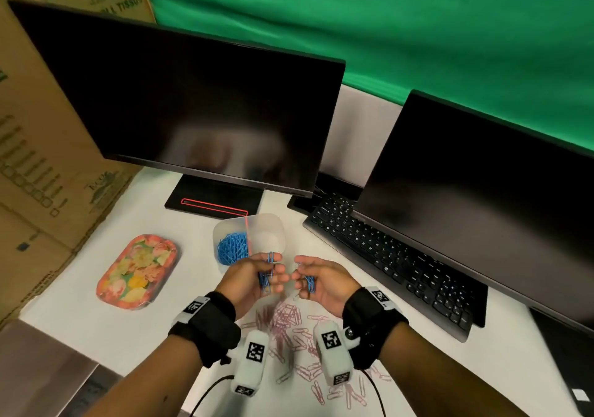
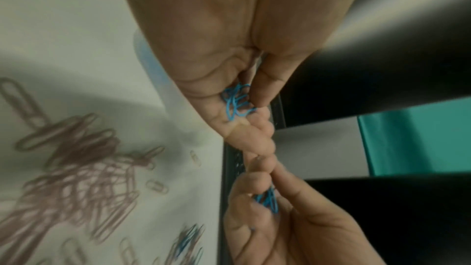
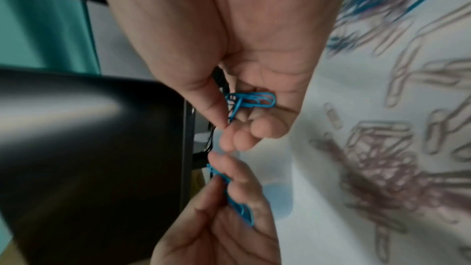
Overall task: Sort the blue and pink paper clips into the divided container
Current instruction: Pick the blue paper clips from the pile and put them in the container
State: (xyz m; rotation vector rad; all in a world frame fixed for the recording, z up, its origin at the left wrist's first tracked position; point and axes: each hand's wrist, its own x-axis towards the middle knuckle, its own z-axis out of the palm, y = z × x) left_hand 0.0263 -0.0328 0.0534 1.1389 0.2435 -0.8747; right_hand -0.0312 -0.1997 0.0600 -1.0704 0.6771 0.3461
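Both hands hover just in front of the clear divided container (image 1: 273, 223), palms facing each other. My left hand (image 1: 257, 275) grips a bunch of blue paper clips (image 1: 266, 272) between thumb and curled fingers (image 2: 265, 134); the same bunch (image 2: 237, 104) shows in the left wrist view. My right hand (image 1: 313, 280) holds a few blue clips (image 1: 309, 283) against its curled fingers, also seen as blue clips (image 3: 252, 100). The container's left compartment holds a heap of blue clips (image 1: 232, 246); its right compartment looks empty. Pink paper clips (image 1: 289, 320) lie scattered on the white table under my wrists.
A floral oval tray (image 1: 136, 272) lies left of the container. Two dark monitors (image 1: 193, 111) stand behind, with a black keyboard (image 1: 395, 262) to the right. Cardboard boxes (image 1: 38, 159) line the left side. Cables (image 1: 209, 391) trail from the wrist cameras.
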